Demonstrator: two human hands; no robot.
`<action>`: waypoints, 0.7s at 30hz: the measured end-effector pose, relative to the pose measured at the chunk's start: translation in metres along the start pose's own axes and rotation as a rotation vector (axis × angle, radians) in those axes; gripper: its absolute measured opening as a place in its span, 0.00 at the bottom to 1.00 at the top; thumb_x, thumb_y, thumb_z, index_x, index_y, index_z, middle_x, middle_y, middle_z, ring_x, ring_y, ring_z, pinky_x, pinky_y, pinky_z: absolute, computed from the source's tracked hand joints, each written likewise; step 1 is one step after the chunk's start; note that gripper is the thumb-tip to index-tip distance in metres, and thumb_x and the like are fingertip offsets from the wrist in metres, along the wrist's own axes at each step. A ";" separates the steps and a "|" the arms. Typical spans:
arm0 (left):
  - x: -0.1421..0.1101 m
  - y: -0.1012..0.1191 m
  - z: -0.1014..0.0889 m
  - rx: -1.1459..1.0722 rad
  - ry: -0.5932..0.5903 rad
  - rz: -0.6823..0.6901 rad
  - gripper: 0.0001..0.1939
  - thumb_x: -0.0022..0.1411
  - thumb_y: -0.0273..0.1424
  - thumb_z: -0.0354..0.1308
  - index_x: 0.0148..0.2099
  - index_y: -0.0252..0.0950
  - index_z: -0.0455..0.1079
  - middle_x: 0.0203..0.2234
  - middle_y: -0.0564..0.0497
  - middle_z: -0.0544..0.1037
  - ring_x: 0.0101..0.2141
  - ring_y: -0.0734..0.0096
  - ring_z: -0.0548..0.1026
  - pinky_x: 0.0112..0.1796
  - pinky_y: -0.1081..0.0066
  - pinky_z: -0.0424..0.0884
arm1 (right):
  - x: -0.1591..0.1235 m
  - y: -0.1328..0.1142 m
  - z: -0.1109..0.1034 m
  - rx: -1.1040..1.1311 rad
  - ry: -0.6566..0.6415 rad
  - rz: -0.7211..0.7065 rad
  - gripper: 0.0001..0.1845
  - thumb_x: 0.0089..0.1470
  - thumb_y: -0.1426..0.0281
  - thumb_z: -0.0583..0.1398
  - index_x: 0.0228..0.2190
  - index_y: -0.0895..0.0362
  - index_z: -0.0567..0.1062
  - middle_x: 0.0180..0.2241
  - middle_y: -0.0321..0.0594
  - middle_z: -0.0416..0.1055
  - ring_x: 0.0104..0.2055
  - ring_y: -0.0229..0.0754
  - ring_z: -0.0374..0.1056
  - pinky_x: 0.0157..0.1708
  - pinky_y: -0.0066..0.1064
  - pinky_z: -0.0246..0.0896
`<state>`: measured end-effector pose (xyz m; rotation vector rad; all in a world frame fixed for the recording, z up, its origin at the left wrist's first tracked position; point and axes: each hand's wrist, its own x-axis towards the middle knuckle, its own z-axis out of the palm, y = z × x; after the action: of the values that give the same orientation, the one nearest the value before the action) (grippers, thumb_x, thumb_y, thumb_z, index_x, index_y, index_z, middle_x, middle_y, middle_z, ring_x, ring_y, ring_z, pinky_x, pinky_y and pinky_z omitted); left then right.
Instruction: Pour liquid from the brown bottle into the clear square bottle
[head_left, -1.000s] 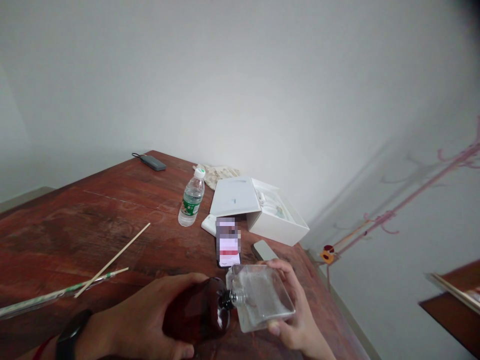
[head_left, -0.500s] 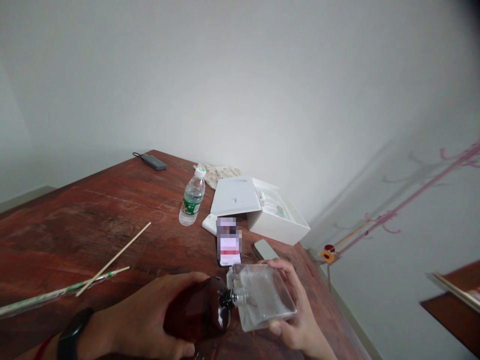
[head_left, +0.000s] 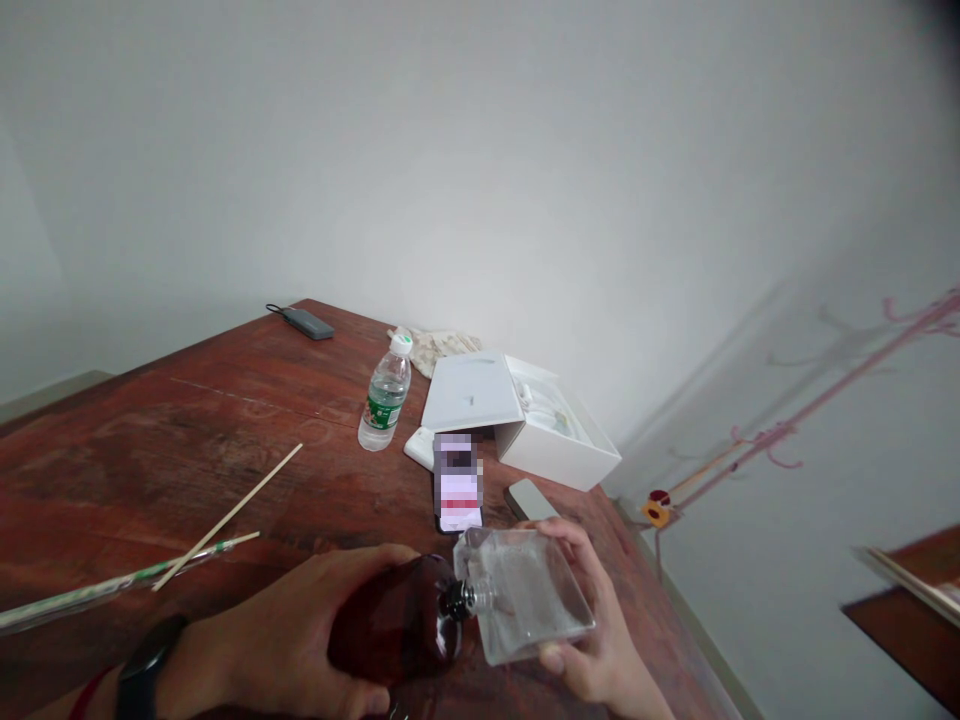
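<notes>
My left hand (head_left: 300,640) is wrapped round a dark brown bottle (head_left: 397,630) tipped on its side, with its black neck against the neck of a clear square glass bottle (head_left: 525,595). My right hand (head_left: 592,640) grips that clear bottle from below and the far side, tilted over the red-brown wooden table (head_left: 150,450). A black band sits on my left wrist.
A phone (head_left: 457,485) lies just beyond the bottles, beside a small grey case (head_left: 529,498). Farther back stand a water bottle (head_left: 385,395), an open white box (head_left: 525,415), a cloth and a grey power bank (head_left: 307,322). Thin sticks (head_left: 225,518) lie at left.
</notes>
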<state>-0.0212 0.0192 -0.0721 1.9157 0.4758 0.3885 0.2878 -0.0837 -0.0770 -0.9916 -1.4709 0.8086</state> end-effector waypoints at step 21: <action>-0.006 -0.020 0.014 0.085 0.106 0.023 0.47 0.47 0.35 0.80 0.69 0.49 0.69 0.63 0.49 0.80 0.59 0.43 0.79 0.62 0.52 0.74 | -0.002 0.001 -0.002 0.012 -0.018 -0.067 0.42 0.55 0.46 0.75 0.64 0.40 0.70 0.55 0.47 0.82 0.52 0.59 0.84 0.49 0.43 0.81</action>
<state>-0.0224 0.0124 -0.0964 1.9912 0.5477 0.4933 0.2897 -0.0851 -0.0783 -0.9236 -1.5053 0.7791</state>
